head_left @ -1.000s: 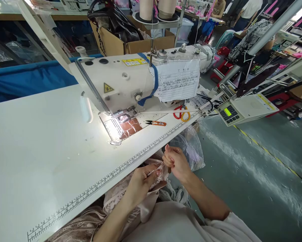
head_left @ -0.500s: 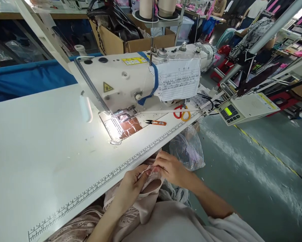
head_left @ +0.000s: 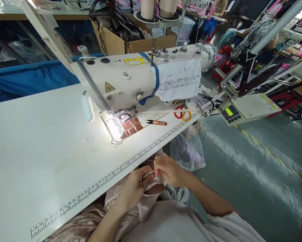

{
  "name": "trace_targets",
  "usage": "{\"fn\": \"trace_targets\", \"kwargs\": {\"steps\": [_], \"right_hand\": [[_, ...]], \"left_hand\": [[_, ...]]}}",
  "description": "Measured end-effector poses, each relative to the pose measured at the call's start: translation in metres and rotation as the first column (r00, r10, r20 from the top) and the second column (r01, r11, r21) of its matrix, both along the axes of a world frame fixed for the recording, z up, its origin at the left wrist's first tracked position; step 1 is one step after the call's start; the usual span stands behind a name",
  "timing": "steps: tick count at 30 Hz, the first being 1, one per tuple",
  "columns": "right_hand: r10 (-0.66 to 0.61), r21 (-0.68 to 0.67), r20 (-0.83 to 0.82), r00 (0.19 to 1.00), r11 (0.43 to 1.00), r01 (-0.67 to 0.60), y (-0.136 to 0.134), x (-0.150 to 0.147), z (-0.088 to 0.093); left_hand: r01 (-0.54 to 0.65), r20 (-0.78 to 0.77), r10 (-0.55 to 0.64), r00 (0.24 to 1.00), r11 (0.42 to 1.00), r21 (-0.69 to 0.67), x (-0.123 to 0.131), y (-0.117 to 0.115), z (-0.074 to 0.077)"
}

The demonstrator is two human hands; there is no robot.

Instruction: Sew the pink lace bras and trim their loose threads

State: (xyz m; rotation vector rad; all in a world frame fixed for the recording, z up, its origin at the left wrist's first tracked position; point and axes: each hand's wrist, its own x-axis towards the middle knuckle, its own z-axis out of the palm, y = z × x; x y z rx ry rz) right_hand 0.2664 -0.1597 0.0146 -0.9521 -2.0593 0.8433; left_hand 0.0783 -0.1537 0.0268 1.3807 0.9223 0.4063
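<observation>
A pale pink garment (head_left: pixel 148 205) with lace trim hangs over my lap, just off the table's front edge. My left hand (head_left: pixel 138 183) pinches its folded edge between thumb and fingers. Right beside it, my right hand (head_left: pixel 167 169) is closed on the same edge, the fingertips of both hands nearly touching. More lace-trimmed fabric (head_left: pixel 77 222) is heaped below the edge at the lower left. Beyond my hands stands a white sewing machine (head_left: pixel 120 77), its lamp shining on the needle area.
Thread snips (head_left: pixel 157 123) and scissors with red and yellow handles (head_left: pixel 186 116) lie on the white table (head_left: pixel 52 151). A printed ruler (head_left: pixel 115 173) runs along its front edge. A control box (head_left: pixel 249 109) juts out at right, above a plastic bag (head_left: pixel 188 151). Another person (head_left: pixel 256 37) is farther back.
My right hand has turned and moved slightly down, its fingers closing nearer my left fingertips on the garment's edge. My left hand has shifted a little to the right.
</observation>
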Motion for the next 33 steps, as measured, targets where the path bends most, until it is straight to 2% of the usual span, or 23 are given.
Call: {"fn": "trace_targets", "kwargs": {"steps": [3, 6, 8, 10, 12, 13, 15, 18, 20, 22, 24, 28, 30, 33], "right_hand": [[-0.209, 0.035, 0.132, 0.969, 0.978, 0.207, 0.007, 0.023, -0.013], [-0.360, 0.018, 0.140, 0.922, 0.932, 0.361, 0.014, 0.042, -0.018], [-0.318, -0.057, 0.151, 0.936, 0.942, 0.329, 0.015, 0.042, -0.015], [-0.153, -0.189, 0.144, 0.978, 0.966, 0.179, 0.014, 0.035, -0.010], [-0.009, -0.270, 0.101, 0.995, 0.962, 0.037, 0.013, 0.028, -0.005], [0.008, -0.273, 0.079, 0.997, 0.962, 0.014, 0.012, 0.026, -0.002], [-0.036, -0.235, 0.048, 0.998, 0.971, 0.047, 0.011, 0.025, 0.002], [-0.073, -0.181, 0.062, 0.995, 0.980, 0.083, 0.009, 0.026, 0.008], [-0.063, -0.125, 0.113, 0.992, 0.989, 0.078, 0.007, 0.024, 0.010], [-0.082, -0.068, 0.168, 0.982, 0.993, 0.094, 0.004, 0.020, 0.012], [-0.110, -0.029, 0.214, 0.971, 0.993, 0.118, 0.000, 0.016, 0.013], [-0.191, 0.037, 0.280, 0.941, 0.981, 0.189, -0.007, 0.016, 0.015], [-0.217, 0.118, 0.351, 0.911, 0.975, 0.187, -0.010, 0.018, 0.014], [-0.238, 0.289, 0.464, 0.853, 0.951, 0.109, -0.012, 0.020, 0.010]], "left_hand": [[-0.015, 0.044, 0.016, 0.999, 0.999, -0.038, -0.007, 0.002, -0.006], [-0.019, 0.093, 0.029, 0.995, 0.995, -0.099, -0.016, 0.004, -0.010], [-0.011, 0.106, 0.024, 0.994, 0.993, -0.121, -0.017, 0.006, -0.009], [0.008, 0.134, 0.009, 0.991, 0.992, -0.127, -0.016, 0.007, -0.006], [0.004, 0.149, 0.014, 0.989, 0.993, -0.116, -0.014, 0.010, -0.002], [-0.001, 0.133, 0.014, 0.991, 0.996, -0.093, -0.015, 0.011, 0.000], [0.001, 0.019, -0.001, 1.000, 1.000, 0.000, -0.018, 0.015, 0.002], [0.049, -0.185, 0.003, 0.983, 0.959, 0.279, -0.020, 0.018, 0.002], [0.038, -0.197, 0.059, 0.979, 0.889, 0.457, -0.015, 0.017, 0.001], [0.005, -0.149, 0.082, 0.985, 0.862, 0.507, -0.005, 0.013, 0.001], [-0.036, -0.107, 0.090, 0.990, 0.903, 0.428, 0.005, 0.009, 0.002], [-0.118, 0.028, 0.115, 0.993, 0.981, 0.152, 0.013, 0.005, 0.002], [-0.125, 0.089, 0.121, 0.989, 0.991, 0.041, 0.011, 0.005, -0.001], [-0.141, 0.122, 0.142, 0.982, 0.990, -0.017, 0.007, 0.006, -0.005]]}}
